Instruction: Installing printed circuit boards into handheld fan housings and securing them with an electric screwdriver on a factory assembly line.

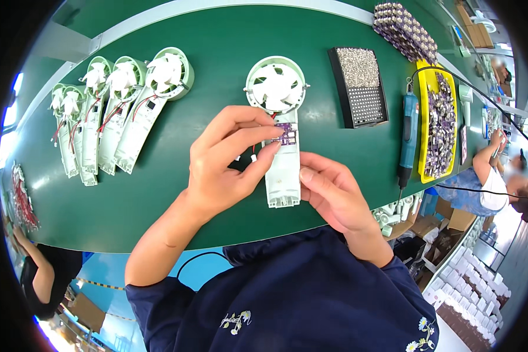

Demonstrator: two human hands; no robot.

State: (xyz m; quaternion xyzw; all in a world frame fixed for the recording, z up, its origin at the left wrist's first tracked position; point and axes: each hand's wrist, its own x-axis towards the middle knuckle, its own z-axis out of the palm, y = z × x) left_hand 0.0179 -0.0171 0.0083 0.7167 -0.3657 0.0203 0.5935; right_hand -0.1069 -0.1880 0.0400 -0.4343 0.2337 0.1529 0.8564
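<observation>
The head camera (a wide fisheye) looks down from close above the hands (pixel 217 161) and green table (pixel 223 76).

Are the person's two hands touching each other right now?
Apart. The head view shows it: the left hand is over the upper handle, the right hand is at its right edge, and pale green handle casing shows between them.

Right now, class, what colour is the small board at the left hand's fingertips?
Purple; the board shows best in the head view.
</observation>
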